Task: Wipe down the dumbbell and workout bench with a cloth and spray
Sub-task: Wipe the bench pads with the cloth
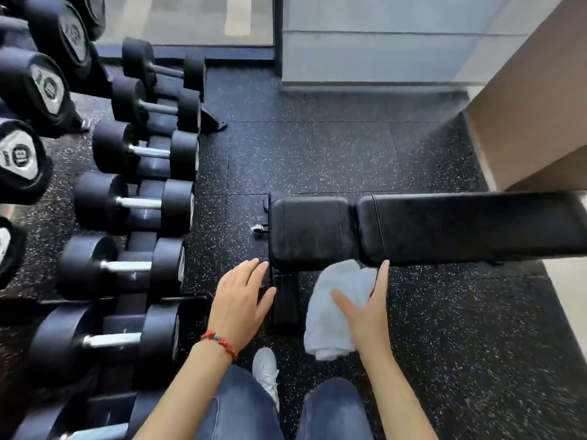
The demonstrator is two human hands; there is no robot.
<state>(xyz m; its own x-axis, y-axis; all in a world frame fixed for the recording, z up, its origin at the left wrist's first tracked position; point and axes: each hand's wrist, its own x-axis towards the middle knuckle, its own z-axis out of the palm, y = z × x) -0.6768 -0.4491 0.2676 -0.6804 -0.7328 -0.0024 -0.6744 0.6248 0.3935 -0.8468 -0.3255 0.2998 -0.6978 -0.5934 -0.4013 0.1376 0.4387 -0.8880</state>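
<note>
The black padded workout bench (413, 230) runs from the middle of the view to the right edge. A white cloth (327, 315) hangs or lies just below the bench's near edge. My right hand (365, 312) is spread over the cloth with straight fingers, fingertips at the bench's edge; I cannot tell if it touches the cloth. My left hand (238, 303), a red bead bracelet on its wrist, hovers open beside the bench's left end and holds nothing. Several black dumbbells (133, 203) with steel handles sit on a rack at the left. No spray bottle is in view.
The floor (317, 154) is black speckled rubber. A beige pillar (533, 106) stands close behind the bench's right part. A glass wall runs along the back. My white shoe (265, 369) and jeans are below the hands, between rack and bench.
</note>
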